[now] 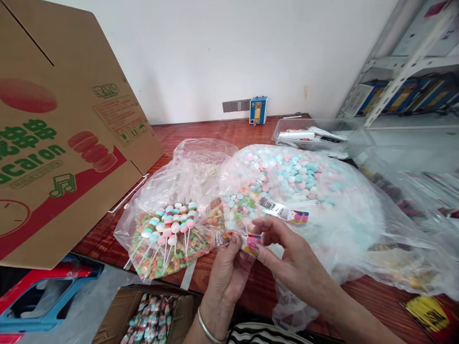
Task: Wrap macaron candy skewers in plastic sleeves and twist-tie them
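Nearest, at left, an open carton (116, 313) holds wrapped candies (152, 317). To its right, the left hand (227, 274) pinches a small printed wrapper (252, 243) between thumb and fingers, while the right hand (296, 255) grips its right end, thumb and forefinger bent. Just left, candy sticks (174, 224) lie on a bag (147, 188) of ring-shaped sweets. Farther right, a flat wrapper (274, 207) rests on a big clear bag (355, 229) of pastel candies. Beyond sits a plastic tray (360, 138); farthest, a blue-and-white device (258, 111) stands by the wall.

Got a boxy blue-and-white gadget (258, 110) by the grey wall socket (235, 105) way past the right hand (292, 255), white metal rack (409, 66) off to its right, red-and-blue plastic stool (36, 324) down left.
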{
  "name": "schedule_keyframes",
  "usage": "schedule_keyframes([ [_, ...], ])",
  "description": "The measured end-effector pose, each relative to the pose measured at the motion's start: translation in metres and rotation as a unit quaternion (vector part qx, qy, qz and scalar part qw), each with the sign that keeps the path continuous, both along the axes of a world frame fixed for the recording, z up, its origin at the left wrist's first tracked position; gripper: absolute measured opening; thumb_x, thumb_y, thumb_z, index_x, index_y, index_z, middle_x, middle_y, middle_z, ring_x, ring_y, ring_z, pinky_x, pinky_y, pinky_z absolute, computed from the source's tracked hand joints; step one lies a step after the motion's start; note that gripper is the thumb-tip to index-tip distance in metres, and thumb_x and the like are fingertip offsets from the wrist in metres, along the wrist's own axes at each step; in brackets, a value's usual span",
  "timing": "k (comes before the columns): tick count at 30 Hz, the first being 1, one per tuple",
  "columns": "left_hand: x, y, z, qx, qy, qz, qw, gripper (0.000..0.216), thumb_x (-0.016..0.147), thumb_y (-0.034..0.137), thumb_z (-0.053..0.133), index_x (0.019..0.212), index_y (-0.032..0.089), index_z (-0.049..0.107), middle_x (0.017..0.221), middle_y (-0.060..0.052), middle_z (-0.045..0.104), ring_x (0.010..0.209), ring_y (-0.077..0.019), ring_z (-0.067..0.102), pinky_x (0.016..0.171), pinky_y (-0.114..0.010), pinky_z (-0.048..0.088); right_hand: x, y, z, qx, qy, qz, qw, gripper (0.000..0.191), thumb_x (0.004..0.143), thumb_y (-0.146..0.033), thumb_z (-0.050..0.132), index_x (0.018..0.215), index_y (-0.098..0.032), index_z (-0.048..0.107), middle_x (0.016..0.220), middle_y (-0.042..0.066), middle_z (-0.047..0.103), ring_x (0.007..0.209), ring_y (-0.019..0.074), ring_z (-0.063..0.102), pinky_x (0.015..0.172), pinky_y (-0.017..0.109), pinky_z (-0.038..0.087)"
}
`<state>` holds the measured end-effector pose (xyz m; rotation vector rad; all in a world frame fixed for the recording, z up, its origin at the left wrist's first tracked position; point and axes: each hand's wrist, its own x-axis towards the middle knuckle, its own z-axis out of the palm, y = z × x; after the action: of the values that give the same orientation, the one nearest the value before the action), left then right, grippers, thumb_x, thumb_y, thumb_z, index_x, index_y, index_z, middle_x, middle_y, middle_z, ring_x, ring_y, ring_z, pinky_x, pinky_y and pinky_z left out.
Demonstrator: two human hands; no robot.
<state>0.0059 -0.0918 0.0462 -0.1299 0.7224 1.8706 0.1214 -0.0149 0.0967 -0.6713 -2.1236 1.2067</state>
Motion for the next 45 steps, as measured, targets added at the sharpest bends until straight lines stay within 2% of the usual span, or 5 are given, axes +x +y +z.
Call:
schedule_keyframes([
  [17, -0.017, -0.002, -0.011, 0.057, -0.121, -0.012, 0.991, 0.008, 0.077, 0.012, 0.071, 0.082, 0.011, 0.065, 0.074, -0.003, 0.065, 0.06, -0.0087, 0.058, 0.056, -0.019, 0.049, -0.017, -0.02, 0.019, -0.007, 0.025, -0.025, 0.999, 0.017, 0.091, -0.024, 0.053, 0.107, -0.023, 0.059, 0.089, 0.0, 0.066, 0.08, 0.0155, 0.062, 0.071, 0.027, 0.05],
  [22, -0.038, -0.026, 0.015, 0.153, -0.088, 0.032, 0.984, 0.019, 0.072, 0.011, 0.076, 0.079, 0.016, 0.059, 0.066, 0.004, 0.054, 0.056, -0.0062, 0.05, 0.051, -0.018, 0.042, -0.022, -0.016, 0.014, -0.006, 0.024, -0.04, 0.999, 0.019, 0.092, -0.029, 0.053, 0.109, -0.023, 0.059, 0.093, 0.002, 0.067, 0.085, 0.0174, 0.063, 0.071, 0.027, 0.048],
  [29, -0.104, -0.103, 0.048, 0.32, 0.076, 0.185, 0.926, 0.025, 0.071, 0.002, 0.07, 0.08, 0.021, 0.056, 0.069, 0.006, 0.052, 0.058, -0.0051, 0.048, 0.057, -0.019, 0.041, -0.086, -0.03, -0.004, 0.028, -0.12, 0.145, 0.982, 0.018, 0.09, -0.018, 0.048, 0.078, -0.02, 0.062, 0.077, -0.001, 0.065, 0.073, 0.0145, 0.058, 0.065, 0.025, 0.039],
  [37, -0.126, -0.142, 0.027, 0.306, 0.106, 0.222, 0.92, 0.022, 0.075, 0.004, 0.067, 0.084, 0.021, 0.056, 0.072, 0.005, 0.053, 0.061, -0.0057, 0.05, 0.06, -0.021, 0.042, -0.164, -0.043, -0.043, 0.098, -0.241, 0.078, 0.962, 0.023, 0.09, -0.024, 0.049, 0.073, -0.016, 0.061, 0.071, 0.006, 0.068, 0.069, 0.0184, 0.06, 0.06, 0.027, 0.03],
  [45, -0.136, -0.146, 0.014, 0.276, 0.087, 0.231, 0.929, 0.022, 0.076, 0.006, 0.068, 0.083, 0.018, 0.05, 0.073, 0.005, 0.053, 0.061, -0.0056, 0.05, 0.06, -0.022, 0.043, -0.188, -0.064, -0.032, 0.16, -0.252, 0.073, 0.952, 0.027, 0.097, -0.036, 0.045, 0.09, -0.018, 0.063, 0.082, 0.007, 0.071, 0.078, 0.02, 0.064, 0.062, 0.027, 0.033],
])
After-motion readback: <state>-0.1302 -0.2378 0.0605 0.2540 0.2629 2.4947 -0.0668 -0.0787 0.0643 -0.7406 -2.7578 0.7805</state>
